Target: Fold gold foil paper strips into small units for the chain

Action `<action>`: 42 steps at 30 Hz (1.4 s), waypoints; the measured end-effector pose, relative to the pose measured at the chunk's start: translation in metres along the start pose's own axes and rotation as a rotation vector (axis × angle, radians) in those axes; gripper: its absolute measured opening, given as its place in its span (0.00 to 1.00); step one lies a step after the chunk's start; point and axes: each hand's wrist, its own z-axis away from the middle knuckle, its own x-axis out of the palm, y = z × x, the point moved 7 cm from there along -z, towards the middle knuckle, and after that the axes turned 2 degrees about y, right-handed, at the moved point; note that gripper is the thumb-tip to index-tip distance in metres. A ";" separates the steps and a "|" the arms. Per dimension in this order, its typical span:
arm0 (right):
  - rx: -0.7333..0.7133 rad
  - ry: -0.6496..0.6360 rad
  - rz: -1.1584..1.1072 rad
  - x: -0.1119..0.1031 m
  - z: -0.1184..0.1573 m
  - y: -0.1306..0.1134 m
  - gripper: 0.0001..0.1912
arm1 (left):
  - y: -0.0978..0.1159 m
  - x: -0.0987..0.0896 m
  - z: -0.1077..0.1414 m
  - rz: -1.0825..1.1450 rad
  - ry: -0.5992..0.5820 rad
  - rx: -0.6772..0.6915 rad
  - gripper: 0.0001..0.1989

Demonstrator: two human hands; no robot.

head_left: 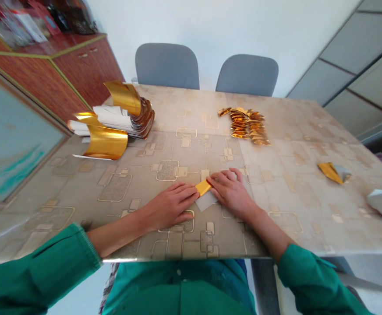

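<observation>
The left hand [168, 206] and right hand [231, 194] lie open and flat, pressing from either side on a folded gold-and-white foil strip [204, 188] near the close edge of the patterned table top [79, 188], its crease wanting firm smoothing.

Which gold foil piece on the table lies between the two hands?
The small gold foil strip, touching the left hand and right hand; the others lie well away from both hands.
</observation>
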 end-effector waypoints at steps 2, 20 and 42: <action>0.000 0.017 0.012 -0.001 0.002 0.002 0.16 | -0.002 -0.001 0.003 0.009 -0.002 0.009 0.26; -0.073 0.151 -0.187 -0.005 -0.002 -0.018 0.14 | 0.008 -0.004 -0.021 -0.019 -0.059 -0.128 0.23; -0.011 0.056 -0.183 -0.002 0.001 -0.016 0.15 | -0.032 -0.012 -0.030 0.047 0.127 0.143 0.12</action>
